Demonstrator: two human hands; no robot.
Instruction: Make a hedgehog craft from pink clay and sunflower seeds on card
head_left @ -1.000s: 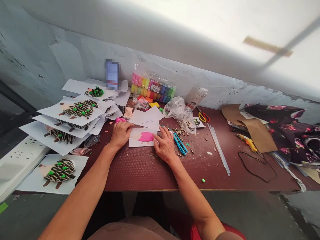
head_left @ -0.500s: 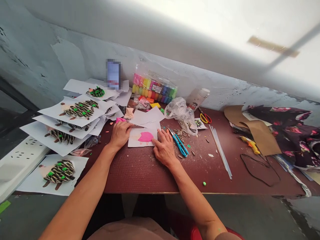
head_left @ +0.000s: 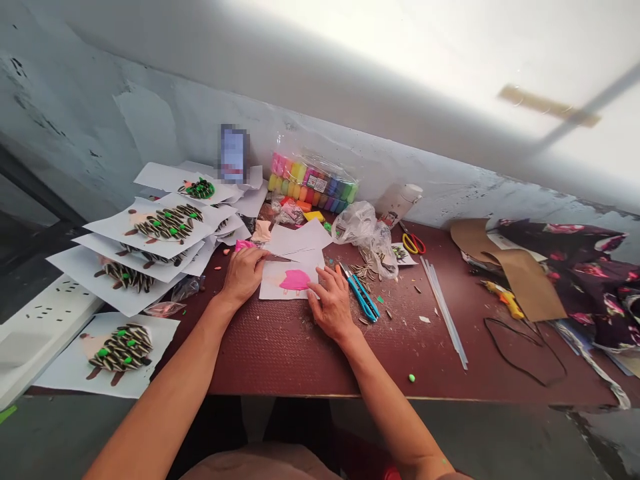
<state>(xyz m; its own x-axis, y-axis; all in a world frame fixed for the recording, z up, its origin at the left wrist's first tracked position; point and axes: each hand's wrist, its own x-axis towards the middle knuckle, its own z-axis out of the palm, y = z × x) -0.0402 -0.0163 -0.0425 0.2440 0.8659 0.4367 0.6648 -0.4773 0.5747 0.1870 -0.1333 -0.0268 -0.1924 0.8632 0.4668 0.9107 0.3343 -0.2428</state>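
Note:
A white card (head_left: 271,291) lies on the table before me, bearing a pink clay patch (head_left: 297,280), a pale peach area left of it and small orange-outlined feet beneath. My left hand (head_left: 245,273) is at the card's upper left corner, its thumb and fingers closed together. Thin dark lines run right from those fingertips; whether they are a tool or paper edges I cannot tell. With fingers spread, my right hand (head_left: 331,300) rests at the card's right edge, a fingertip by the pink patch. Pink clay (head_left: 243,245) and peach clay (head_left: 262,231) sit beyond my left hand.
A teal cutter (head_left: 364,298) lies right of my right hand, near sunflower seeds (head_left: 361,273) and a plastic bag (head_left: 356,223). Stacked hedgehog pictures (head_left: 165,223) rise on the left. Further right are scissors (head_left: 413,243), clear sticks (head_left: 444,313) and a yellow glue gun (head_left: 507,300).
The whole view has shifted slightly, so things appear a little lower and further right. Both hands keep nearly the same places on the card.

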